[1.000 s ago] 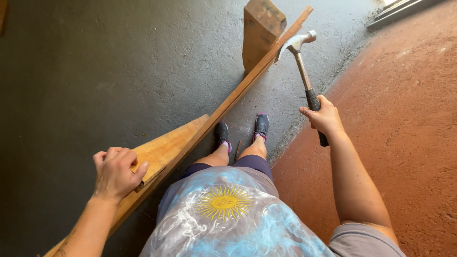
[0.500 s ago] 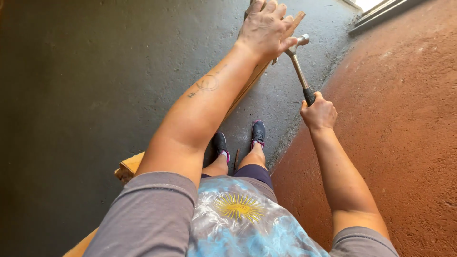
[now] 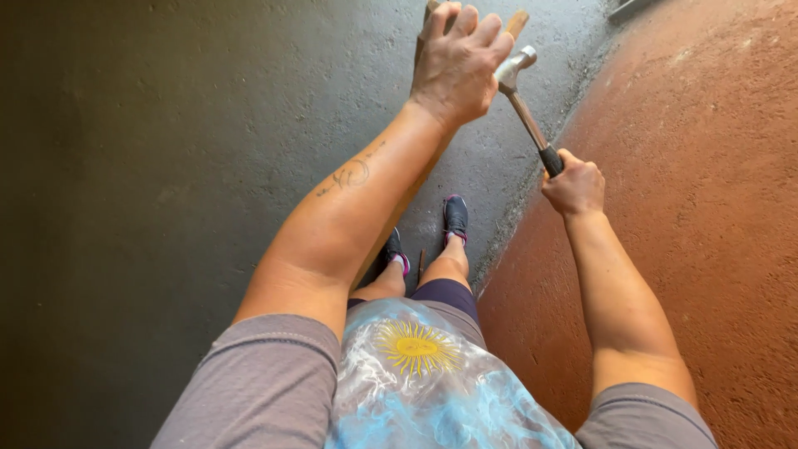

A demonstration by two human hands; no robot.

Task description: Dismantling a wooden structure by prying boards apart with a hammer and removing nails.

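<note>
1. Now your right hand (image 3: 573,185) is wrapped tight round the dark grip of the hammer (image 3: 525,116).
2. Your left hand (image 3: 460,65) reaches far out, fingers curled over the top of the wooden board (image 3: 515,22). I cannot tell how firmly it grips.
3. The hammer's metal head sits just beside those fingers. A swing that slips could hit them.
4. Below, your shoes (image 3: 454,218) stand on the grey floor (image 3: 166,166), beside a reddish wall (image 3: 706,208).
</note>
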